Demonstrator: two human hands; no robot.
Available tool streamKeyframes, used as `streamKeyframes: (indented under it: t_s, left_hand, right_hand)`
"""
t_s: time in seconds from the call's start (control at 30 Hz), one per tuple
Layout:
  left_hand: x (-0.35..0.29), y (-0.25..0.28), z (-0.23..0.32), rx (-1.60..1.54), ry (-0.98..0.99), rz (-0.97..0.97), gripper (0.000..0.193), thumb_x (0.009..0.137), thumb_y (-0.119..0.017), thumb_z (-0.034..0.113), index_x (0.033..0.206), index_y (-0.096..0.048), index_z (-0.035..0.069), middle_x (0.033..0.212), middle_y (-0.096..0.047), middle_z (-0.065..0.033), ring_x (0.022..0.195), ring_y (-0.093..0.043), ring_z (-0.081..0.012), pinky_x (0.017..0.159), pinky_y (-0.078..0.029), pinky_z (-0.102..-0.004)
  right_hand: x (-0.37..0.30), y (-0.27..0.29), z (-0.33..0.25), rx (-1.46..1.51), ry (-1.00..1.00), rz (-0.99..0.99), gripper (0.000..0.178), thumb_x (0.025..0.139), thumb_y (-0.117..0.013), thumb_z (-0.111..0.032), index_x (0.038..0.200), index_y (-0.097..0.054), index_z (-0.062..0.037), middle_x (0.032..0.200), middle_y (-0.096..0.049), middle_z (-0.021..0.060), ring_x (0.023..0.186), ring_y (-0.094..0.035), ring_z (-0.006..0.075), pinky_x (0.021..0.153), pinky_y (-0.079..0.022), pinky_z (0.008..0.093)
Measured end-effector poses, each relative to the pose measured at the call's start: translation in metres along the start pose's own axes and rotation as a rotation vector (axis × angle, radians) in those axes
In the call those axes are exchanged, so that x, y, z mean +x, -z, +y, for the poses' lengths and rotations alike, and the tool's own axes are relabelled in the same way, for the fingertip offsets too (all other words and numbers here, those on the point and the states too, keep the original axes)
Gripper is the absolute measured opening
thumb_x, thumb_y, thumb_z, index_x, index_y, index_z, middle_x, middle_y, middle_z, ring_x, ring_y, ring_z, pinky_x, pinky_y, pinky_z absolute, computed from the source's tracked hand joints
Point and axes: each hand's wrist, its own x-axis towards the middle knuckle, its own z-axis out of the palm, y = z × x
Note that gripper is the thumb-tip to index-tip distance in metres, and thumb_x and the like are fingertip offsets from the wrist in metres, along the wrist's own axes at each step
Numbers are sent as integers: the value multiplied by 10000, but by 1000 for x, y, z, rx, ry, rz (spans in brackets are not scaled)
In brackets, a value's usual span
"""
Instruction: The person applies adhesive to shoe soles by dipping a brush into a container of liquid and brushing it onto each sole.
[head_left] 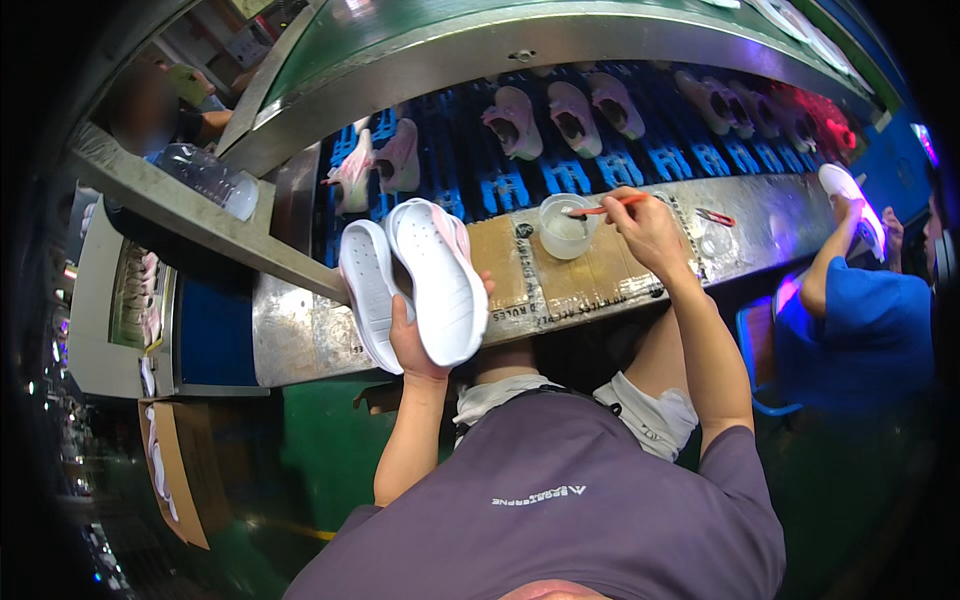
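Observation:
My left hand (pixel 415 345) grips a pair of white shoe soles from below. One sole (pixel 440 290) has a pink patch near its upper end and lies over my palm; the other sole (pixel 368 285) is to its left, showing its hollow inner side. In my right hand (pixel 648 235) is a brush (pixel 598 210) with an orange-red handle, pinched between the fingers. The brush's tip reaches into a translucent plastic cup (pixel 566 238) that stands on taped cardboard (pixel 500 262). How far the bristles dip into the cup I cannot tell.
Behind the metal ledge (pixel 780 200), a conveyor with blue racks carries several pinkish shoe uppers (pixel 572 118). Red-handled snips (pixel 715 217) lie right of the cup. A co-worker in blue (pixel 850 320) holds a white shoe at right. A metal frame (pixel 215 205) with a plastic bottle (pixel 205 178) stands left.

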Motion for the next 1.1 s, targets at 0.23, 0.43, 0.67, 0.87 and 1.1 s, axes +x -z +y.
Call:
streamKeyframes:
  t_s: [0.23, 0.43, 0.67, 0.87, 1.1]
  left_hand:
    - [-4, 7, 1, 125, 42, -11, 932, 993, -586, 483, 1699, -154, 54, 1667, -209, -401, 1499, -361, -568, 1181, -409, -644]
    - [6, -6, -1, 466, 70, 15, 1167, 788, -874, 518, 1663, -262, 48, 1576, -437, -336, 1416, -496, -531, 1171, -467, -584]
    - [22, -18, 2, 713, 171, 2, 1162, 756, -923, 485, 1593, -326, -56, 1543, -508, -261, 1400, -552, -359, 1185, -452, -459]
    - [35, -26, -8, 736, 312, -10, 1157, 748, -932, 456, 1581, -330, -75, 1509, -539, -202, 1380, -565, -303, 1174, -452, -413]
    - [45, -32, 2, 816, 242, 4, 1182, 721, -939, 443, 1587, -321, -74, 1488, -552, -178, 1385, -558, -296, 1172, -451, -410]
  right_hand:
    - [-2, 0, -5, -26, -77, -28, 301, 1045, -646, -283, 1091, -761, -9, 809, -764, 103, 716, -705, 208, 694, -526, 349]
    - [-6, -2, -1, -77, -14, 2, 245, 1033, -665, -246, 1066, -762, -23, 817, -766, 147, 741, -754, 286, 682, -553, 371]
    - [-17, 10, -7, 109, 14, -79, 254, 1062, -641, -205, 1123, -761, 11, 901, -783, 111, 833, -746, 183, 792, -563, 312]
    - [-39, 13, -25, 632, 150, -291, 223, 1041, -674, -156, 1144, -769, 18, 1083, -773, 106, 977, -711, 165, 903, -557, 315]
    - [-43, 18, -31, 358, 316, -360, 187, 990, -710, -121, 1112, -786, -1, 962, -764, 84, 947, -651, 214, 874, -521, 349]
